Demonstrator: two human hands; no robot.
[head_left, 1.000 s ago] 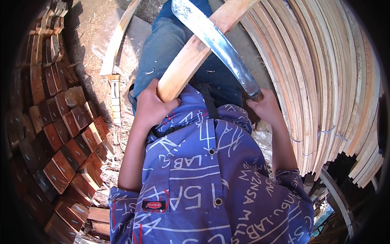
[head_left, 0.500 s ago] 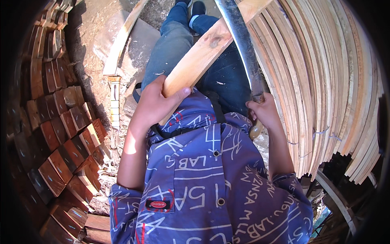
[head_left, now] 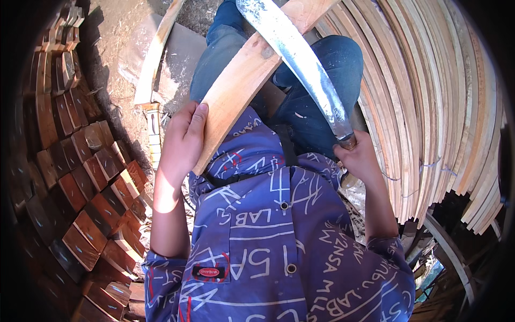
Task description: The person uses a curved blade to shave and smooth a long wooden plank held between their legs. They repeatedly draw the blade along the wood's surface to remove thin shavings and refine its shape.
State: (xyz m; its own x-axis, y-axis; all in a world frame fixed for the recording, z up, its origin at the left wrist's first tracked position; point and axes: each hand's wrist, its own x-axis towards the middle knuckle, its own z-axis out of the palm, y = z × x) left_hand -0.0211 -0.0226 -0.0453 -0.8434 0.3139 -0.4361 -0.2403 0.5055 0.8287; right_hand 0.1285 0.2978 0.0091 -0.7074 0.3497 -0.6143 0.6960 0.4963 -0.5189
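My left hand (head_left: 186, 131) grips the near end of a pale wooden board (head_left: 230, 86) by its left edge. The board slants up and away to the right across my thighs and has a dark knot near its middle. In my right hand (head_left: 358, 154) is a machete (head_left: 308, 64), held by the handle, which the fingers mostly hide. Its long curved blade, shiny and bright, crosses over the board near the knot. The tip reaches the top of the picture. Whether the blade touches the wood I cannot tell.
Long pale slats (head_left: 397, 107) are stacked at the right, tied with thin string. Reddish-brown wood blocks (head_left: 80, 188) are piled at the left. Another pale board (head_left: 155, 59) lies left of my legs, beside a grey slab (head_left: 182, 53). Shavings litter the ground.
The machete blade has swung left and turned its flat face up. My left hand and the board have shifted slightly left. My right knee has bent outward.
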